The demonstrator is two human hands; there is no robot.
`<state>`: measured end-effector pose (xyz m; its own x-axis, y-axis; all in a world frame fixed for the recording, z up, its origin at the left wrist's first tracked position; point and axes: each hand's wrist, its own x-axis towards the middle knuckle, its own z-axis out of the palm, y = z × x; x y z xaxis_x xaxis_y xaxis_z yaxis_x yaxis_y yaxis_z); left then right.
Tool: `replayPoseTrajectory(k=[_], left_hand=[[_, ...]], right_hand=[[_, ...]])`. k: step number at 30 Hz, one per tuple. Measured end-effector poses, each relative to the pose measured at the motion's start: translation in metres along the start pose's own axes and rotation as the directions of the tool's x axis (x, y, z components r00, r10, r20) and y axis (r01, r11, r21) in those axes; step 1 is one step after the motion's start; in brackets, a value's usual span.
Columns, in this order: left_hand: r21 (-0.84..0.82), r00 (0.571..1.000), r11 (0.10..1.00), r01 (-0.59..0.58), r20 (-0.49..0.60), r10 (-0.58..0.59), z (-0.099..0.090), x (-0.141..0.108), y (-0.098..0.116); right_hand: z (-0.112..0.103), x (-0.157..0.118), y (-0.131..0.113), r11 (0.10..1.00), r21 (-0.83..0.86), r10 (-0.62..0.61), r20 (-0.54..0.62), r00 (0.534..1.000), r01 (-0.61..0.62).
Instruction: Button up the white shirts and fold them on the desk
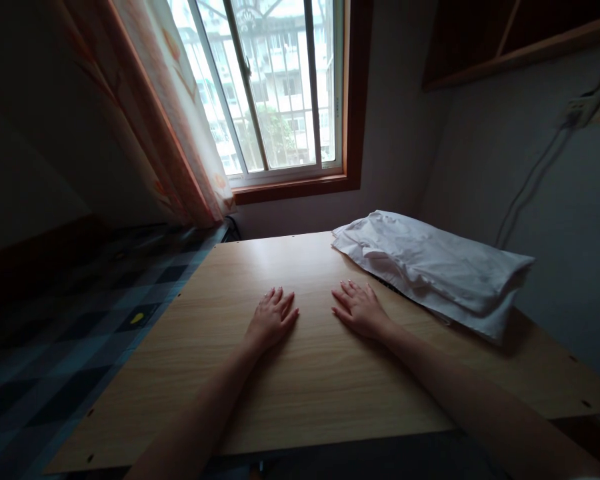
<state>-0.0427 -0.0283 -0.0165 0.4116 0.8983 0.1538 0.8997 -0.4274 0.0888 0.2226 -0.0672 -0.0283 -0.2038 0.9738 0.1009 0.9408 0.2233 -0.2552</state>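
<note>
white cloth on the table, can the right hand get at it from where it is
Probably yes: the right hand lies palm down on the table, close beside the cloth, and nothing visible stands between them.

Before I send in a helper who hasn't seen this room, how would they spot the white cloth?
Find the wood-grain tabletop below the window. Along its far right side, past the right hand, lies a creased, flattened white cloth. Unlike the dark checked fabric on the left, it is plain and pale.
</note>
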Motion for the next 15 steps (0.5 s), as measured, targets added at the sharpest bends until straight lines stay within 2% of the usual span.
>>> replayPoseTrajectory(k=[8, 15], left_hand=[[0.008, 1.000, 1.000, -0.001, 0.028, 0.000, -0.0013, -0.0008, -0.0005], [-0.002, 1.000, 1.000, -0.005, -0.014, 0.005, 0.0053, 0.0013, -0.0052]], right_hand=[[0.0004, 0.0017, 0.0065, 0.999, 0.027, -0.039, 0.016, 0.999, 0.039], [-0.0048, 0.0008, 0.0030, 0.999, 0.024, -0.034, 0.030, 0.999, 0.034]])
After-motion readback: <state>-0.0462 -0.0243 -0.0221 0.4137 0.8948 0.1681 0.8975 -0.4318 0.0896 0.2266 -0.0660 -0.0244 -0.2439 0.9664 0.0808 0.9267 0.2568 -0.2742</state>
